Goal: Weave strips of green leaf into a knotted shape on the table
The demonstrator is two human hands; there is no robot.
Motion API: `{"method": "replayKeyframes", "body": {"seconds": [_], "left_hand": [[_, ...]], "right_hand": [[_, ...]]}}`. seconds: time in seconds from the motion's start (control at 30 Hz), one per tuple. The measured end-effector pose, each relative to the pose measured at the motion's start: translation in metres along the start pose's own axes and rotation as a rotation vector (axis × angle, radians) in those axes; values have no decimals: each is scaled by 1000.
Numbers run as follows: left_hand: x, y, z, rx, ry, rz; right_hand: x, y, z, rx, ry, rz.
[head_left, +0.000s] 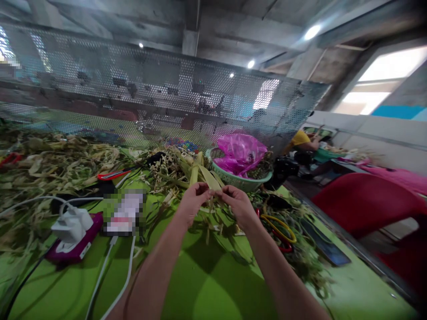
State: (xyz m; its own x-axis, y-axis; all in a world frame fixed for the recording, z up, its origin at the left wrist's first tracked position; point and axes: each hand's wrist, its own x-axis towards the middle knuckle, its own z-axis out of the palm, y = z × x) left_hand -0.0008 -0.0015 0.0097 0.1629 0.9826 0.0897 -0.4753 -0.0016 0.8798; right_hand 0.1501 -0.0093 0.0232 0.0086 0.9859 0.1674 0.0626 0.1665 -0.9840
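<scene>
Both hands meet above the green tabletop, fingertips almost touching. My left hand (197, 200) pinches a pale, dried leaf strip (210, 178) that looks like corn husk. From the other side, my right hand (236, 202) grips the same strip between thumb and fingers. The strip's upper part sticks up behind the fingers; the exact pinch point is partly covered by them. Loose dried husks (173, 166) lie just beyond the hands, and more scraps hang or lie below them.
Behind the hands stands a pale green basket (238, 178) holding a purple plastic bag (242, 153). At left are a phone (123, 213), a purple power strip (75, 249) and a husk heap (63, 160). Yellow-and-red handles (280, 226) lie right. A perforated screen (160, 93) rises behind; a person (302, 140) sits farther back.
</scene>
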Motion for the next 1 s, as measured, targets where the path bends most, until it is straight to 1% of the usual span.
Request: {"method": "replayKeyframes", "body": {"seconds": [0.1, 0.17, 0.23, 0.33, 0.47, 0.57, 0.7, 0.83, 0.93, 1.0], "left_hand": [[3, -4, -1, 64, -28, 33], [6, -6, -4, 109, -16, 42], [9, -6, -7, 144, 23, 47], [11, -3, -14, 169, 146, 65], [14, 0, -25, 146, 363, 92], [19, -2, -34, 130, 503, 151], [25, -6, -45, 209, 636, 216], [28, -10, -57, 363, 693, 250], [29, -16, -64, 456, 702, 244], [29, -18, -64, 553, 613, 202]], "right_hand": [[-2, -4, 1, 49, -15, 36], [-3, -5, 3, 56, -18, 37], [-3, -6, 3, 62, -7, 25], [-1, -6, -2, 82, 30, 4], [3, -7, -13, 137, 113, -32], [6, -11, -24, 253, 180, -67], [12, -14, -47, 431, 282, -195], [19, -14, -78, 626, 400, -283], [20, -14, -92, 746, 450, -273], [20, -15, -92, 760, 453, -254]]}}
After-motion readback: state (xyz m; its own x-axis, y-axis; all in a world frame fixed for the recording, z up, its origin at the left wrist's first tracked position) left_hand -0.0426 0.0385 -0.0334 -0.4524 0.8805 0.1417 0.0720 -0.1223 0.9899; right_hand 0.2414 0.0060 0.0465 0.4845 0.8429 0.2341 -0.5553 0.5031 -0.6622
